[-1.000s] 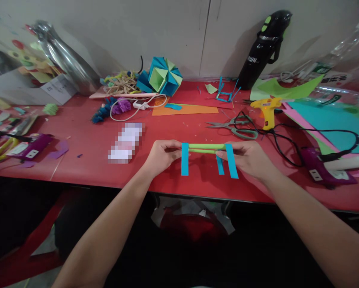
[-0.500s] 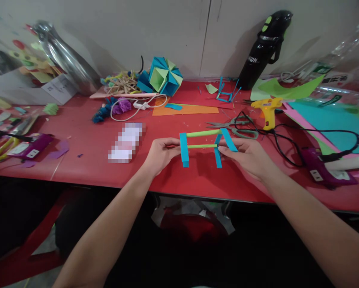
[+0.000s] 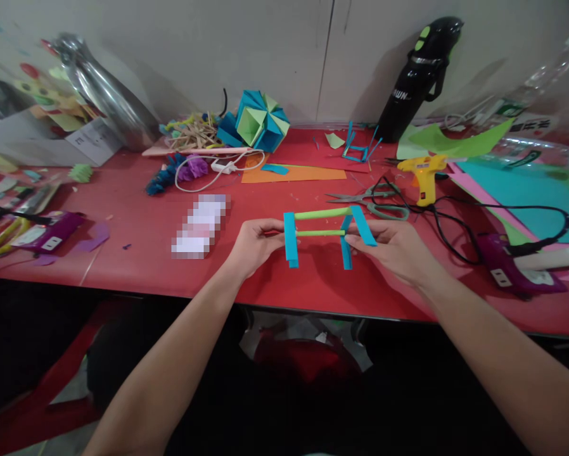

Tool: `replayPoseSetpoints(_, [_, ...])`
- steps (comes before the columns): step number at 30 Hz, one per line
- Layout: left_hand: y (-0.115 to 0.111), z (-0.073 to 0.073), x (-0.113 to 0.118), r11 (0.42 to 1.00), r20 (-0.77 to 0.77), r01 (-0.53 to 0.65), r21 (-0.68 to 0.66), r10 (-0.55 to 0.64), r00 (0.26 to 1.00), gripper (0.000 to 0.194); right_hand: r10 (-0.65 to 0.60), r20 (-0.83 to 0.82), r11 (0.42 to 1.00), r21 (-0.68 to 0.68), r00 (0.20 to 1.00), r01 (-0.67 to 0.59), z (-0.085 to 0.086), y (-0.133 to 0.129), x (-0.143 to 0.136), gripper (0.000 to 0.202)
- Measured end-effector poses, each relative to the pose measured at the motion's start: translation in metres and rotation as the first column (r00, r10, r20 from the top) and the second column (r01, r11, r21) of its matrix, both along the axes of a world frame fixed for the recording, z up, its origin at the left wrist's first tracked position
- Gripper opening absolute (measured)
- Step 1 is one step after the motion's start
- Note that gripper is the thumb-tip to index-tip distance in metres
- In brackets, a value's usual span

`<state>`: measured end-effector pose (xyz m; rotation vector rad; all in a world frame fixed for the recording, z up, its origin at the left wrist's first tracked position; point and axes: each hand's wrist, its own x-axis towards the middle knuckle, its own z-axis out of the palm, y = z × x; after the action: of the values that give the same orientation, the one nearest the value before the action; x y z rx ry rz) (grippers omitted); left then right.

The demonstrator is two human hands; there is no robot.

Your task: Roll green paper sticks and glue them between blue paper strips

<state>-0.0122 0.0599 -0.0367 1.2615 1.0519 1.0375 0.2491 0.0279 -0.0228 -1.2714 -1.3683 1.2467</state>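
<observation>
Between my two hands is a small paper frame (image 3: pixel 291 244), made of blue folded strips joined by two light green paper rods (image 3: pixel 320 233). My left hand (image 3: pixel 260 244) pinches its left blue strips with thumb and fingers. On the other side my right hand (image 3: pixel 389 247) is closed on the right blue strips, the thumb near the end of the lower rod. The frame is held over the red tabletop (image 3: pixel 265 285) near its front edge. Just behind it lie grey scissors (image 3: pixel 367 199), their blades pointing left.
A yellow glue gun (image 3: pixel 424 177) and its black cord lie to the right, by a purple power strip (image 3: pixel 517 266) and coloured paper (image 3: pixel 526 190). Behind stand a black bottle (image 3: pixel 417 79), a paper ball (image 3: pixel 263 120) and a blue strip frame (image 3: pixel 358 152). A blurred phone-like rectangle (image 3: pixel 201 225) lies left.
The paper frame has dipped very slightly in my hands. Both hands keep their grip, and the things on the table have not moved.
</observation>
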Motion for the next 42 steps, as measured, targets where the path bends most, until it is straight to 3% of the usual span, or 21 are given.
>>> replayPoseSetpoints(8, [0.000, -0.004, 0.000, 0.999, 0.024, -0.025, 0.045, 0.024, 0.999, 0.025, 0.020, -0.001, 0.999, 0.037, 1.000, -0.020, 0.002, 0.000, -0.002, 0.022])
replayPoseSetpoints(13, [0.000, -0.003, -0.002, 0.991, -0.048, 0.036, 0.133, -0.030, 0.998, 0.022, -0.015, 0.044, 0.998, 0.061, 0.999, 0.012, 0.002, -0.001, -0.007, 0.028])
replayPoseSetpoints(20, [-0.005, 0.013, -0.004, 0.920, -0.005, 0.103, 0.379, -0.109, 0.994, 0.011, -0.059, 0.058, 0.971, 0.235, 0.997, 0.043, 0.008, -0.009, -0.007, 0.018])
replayPoseSetpoints(22, [-0.008, 0.021, -0.006, 0.889, -0.016, 0.110, 0.445, -0.116, 0.993, 0.011, -0.046, 0.102, 0.933, 0.359, 0.994, 0.007, 0.012, -0.013, -0.006, 0.014])
replayPoseSetpoints(26, [-0.016, 0.033, -0.007, 0.841, -0.081, 0.098, 0.532, -0.064, 0.995, 0.015, -0.111, 0.264, 0.797, 0.600, 0.958, -0.073, 0.020, -0.019, -0.004, 0.024])
replayPoseSetpoints(32, [-0.020, 0.034, -0.008, 0.846, -0.037, 0.084, 0.526, -0.076, 0.996, 0.020, -0.168, 0.331, 0.705, 0.699, 0.928, -0.122, 0.024, -0.022, -0.003, 0.030])
replayPoseSetpoints(34, [-0.020, 0.034, -0.009, 0.833, -0.063, 0.089, 0.546, -0.065, 0.996, 0.019, -0.174, 0.337, 0.718, 0.686, 0.925, -0.115, 0.024, -0.022, -0.003, 0.029])
replayPoseSetpoints(38, [-0.020, 0.035, -0.010, 0.834, -0.131, 0.092, 0.545, -0.024, 0.991, 0.015, -0.158, 0.345, 0.801, 0.592, 0.925, -0.084, 0.025, -0.023, -0.003, 0.024])
replayPoseSetpoints(42, [-0.021, 0.036, -0.009, 0.829, -0.171, 0.100, 0.550, -0.005, 0.985, 0.014, -0.144, 0.335, 0.823, 0.564, 0.931, -0.075, 0.024, -0.022, -0.003, 0.021])
